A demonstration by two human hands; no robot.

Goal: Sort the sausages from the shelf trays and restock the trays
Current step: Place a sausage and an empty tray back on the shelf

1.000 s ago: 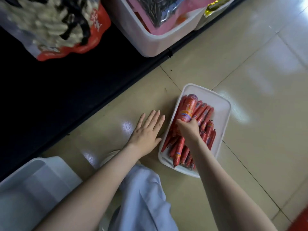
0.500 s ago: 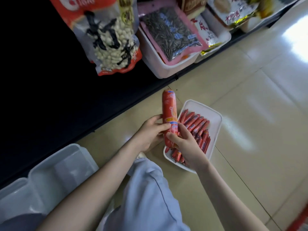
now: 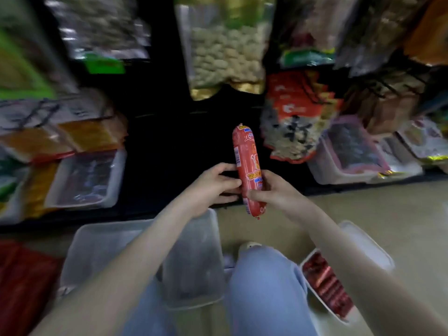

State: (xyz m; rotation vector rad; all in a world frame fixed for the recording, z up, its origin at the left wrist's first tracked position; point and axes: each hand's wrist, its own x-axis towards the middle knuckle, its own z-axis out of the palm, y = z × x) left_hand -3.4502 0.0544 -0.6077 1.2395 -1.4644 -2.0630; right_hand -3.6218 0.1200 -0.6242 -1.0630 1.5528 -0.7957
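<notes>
Both hands are raised in front of the shelf with one large sausage (image 3: 248,170) upright between them, its top against the dark gap in the shelf (image 3: 179,151). The right hand (image 3: 278,192) is wrapped around the lower half, thumb lying across the front of the red wrapper. The left hand (image 3: 211,187) pinches the sausage's left side with thumb and curled fingers. This reads as the sorting step: a fat sausage singled out and looked over, apart from the thin sausages (image 3: 324,282) that lie packed in the white tray (image 3: 363,241) on the floor at near right, beside the knee. At near left a clear tray (image 3: 97,251) sits on the floor and seems to hold nothing, though blur makes that uncertain. On the shelf, trays of packets stand at far left (image 3: 92,180) and far right (image 3: 346,161), with snack bags hanging above. The next move probably calls for choosing where this size belongs, most likely the clear tray or the dark shelf gap. One hand would then let go so the other can lay the sausage flat, kept out of the thin ones' tray.
</notes>
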